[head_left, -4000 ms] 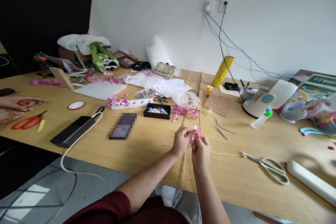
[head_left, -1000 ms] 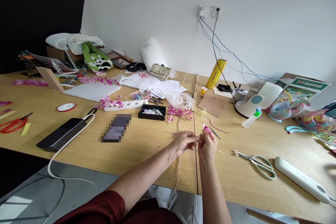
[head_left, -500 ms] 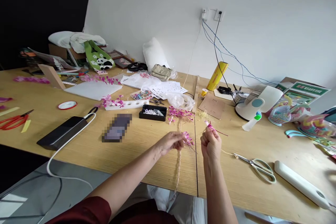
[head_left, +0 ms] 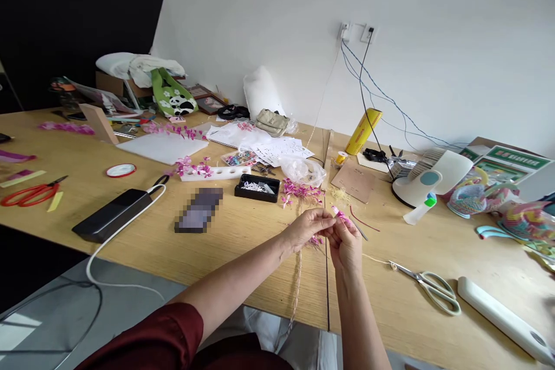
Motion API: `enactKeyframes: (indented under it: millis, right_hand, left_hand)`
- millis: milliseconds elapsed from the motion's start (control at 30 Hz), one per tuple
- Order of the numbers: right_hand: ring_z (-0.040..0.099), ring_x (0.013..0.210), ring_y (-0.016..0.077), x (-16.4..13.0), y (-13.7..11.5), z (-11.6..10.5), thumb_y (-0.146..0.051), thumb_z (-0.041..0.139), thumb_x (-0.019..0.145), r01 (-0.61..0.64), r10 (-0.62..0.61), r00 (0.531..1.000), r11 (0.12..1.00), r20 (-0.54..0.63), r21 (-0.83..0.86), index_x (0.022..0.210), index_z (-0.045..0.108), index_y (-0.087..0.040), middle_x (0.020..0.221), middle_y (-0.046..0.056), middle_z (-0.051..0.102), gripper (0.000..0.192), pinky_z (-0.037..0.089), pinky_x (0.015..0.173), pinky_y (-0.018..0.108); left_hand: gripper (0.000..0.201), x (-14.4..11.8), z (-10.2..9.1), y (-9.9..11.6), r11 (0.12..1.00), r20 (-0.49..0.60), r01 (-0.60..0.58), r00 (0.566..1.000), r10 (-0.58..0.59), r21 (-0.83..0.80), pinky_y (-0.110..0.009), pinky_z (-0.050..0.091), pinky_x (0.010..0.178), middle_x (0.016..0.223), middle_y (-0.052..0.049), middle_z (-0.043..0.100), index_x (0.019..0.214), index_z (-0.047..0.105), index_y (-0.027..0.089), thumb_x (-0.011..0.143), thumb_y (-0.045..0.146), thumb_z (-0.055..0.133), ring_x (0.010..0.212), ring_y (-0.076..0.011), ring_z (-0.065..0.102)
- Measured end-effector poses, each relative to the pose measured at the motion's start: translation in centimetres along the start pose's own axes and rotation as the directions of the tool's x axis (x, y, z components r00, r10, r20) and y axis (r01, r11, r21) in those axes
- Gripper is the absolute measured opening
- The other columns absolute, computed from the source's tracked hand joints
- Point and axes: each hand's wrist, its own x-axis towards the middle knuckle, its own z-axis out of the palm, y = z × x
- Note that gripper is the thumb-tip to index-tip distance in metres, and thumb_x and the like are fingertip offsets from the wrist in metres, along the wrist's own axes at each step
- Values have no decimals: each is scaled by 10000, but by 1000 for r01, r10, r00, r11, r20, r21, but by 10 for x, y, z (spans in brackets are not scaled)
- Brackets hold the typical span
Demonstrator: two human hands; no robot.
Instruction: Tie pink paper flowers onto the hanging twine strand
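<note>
My right hand (head_left: 346, 245) is closed around a small pink and white artificial flower (head_left: 341, 215), which pokes out above its thumb and fingertips. My left hand (head_left: 309, 228) meets it from the left in a pinch; whatever lies between those fingertips is too small to make out. Partly hidden behind my left hand, a pink flower cluster (head_left: 316, 240) lies on the table. A braided cord (head_left: 297, 289) runs down over the table's front edge. Another pink flower bunch (head_left: 299, 192) sits beyond the hands. Right of them is a thin dark-red stem (head_left: 364, 219).
Light-handled scissors (head_left: 433, 289) and a long white device (head_left: 503, 318) lie at right. A white fan (head_left: 429, 179) stands behind. Left are a black tray (head_left: 256, 188), a phone (head_left: 199, 211), a black box (head_left: 115, 214) with a white cable and red scissors (head_left: 34, 192).
My left hand has moved right and up from the flower cluster to my right fingertips. The dark-red stem now lies on the table apart from my right hand. The view has shifted slightly.
</note>
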Motion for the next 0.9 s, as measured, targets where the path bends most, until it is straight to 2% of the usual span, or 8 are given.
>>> enactKeyframes:
  millis: [100,233,333,500,667,900]
  right_hand:
    - [98,353,13,1,0,-2,-284,707,610,-17,17,999,1000,34,11,537,315,-194,404,-128,184,409,80,338,172]
    - [97,363,15,2,1,-5,-286,697,633,-53,51,994,998,93,25,536,314,-192,420,-121,189,405,83,337,166]
    - [91,364,16,2,0,-7,-287,693,642,-77,75,990,997,119,13,548,326,-194,425,-122,186,390,86,333,165]
    - [83,373,19,0,-1,-7,-301,675,670,-69,65,987,997,149,22,623,453,-175,432,-123,171,260,93,337,158]
    - [110,379,25,-5,-1,-2,-314,650,691,-44,43,993,999,110,10,767,563,-161,449,-113,205,192,104,348,159]
    - [195,390,18,-12,3,2,-283,660,683,10,-10,1000,1000,-3,-1,713,554,-156,472,-91,333,169,144,369,158]
  left_hand:
    - [325,2,-8,-2,998,43,57,998,-56,-21,-199,356,580,614,-1,514,726,600,93,608,375,713,571,-63,458]
    - [310,3,-13,3,997,69,65,995,-69,51,-201,337,558,597,-16,534,697,629,75,603,356,719,556,-64,459]
    - [304,3,-11,5,995,34,61,997,-64,76,-207,341,554,580,-15,534,668,629,75,578,345,737,548,-69,461]
    - [295,1,-7,-2,991,-50,114,992,-118,-70,-194,336,520,573,6,500,648,589,97,571,334,745,536,-64,456]
    - [283,2,-7,-10,973,-71,138,986,-153,-184,-193,340,507,585,15,485,671,571,113,576,312,748,530,-62,463]
    - [252,2,-6,-11,961,-90,107,987,-134,-254,-192,341,524,599,17,501,655,554,116,589,271,742,539,-56,473]
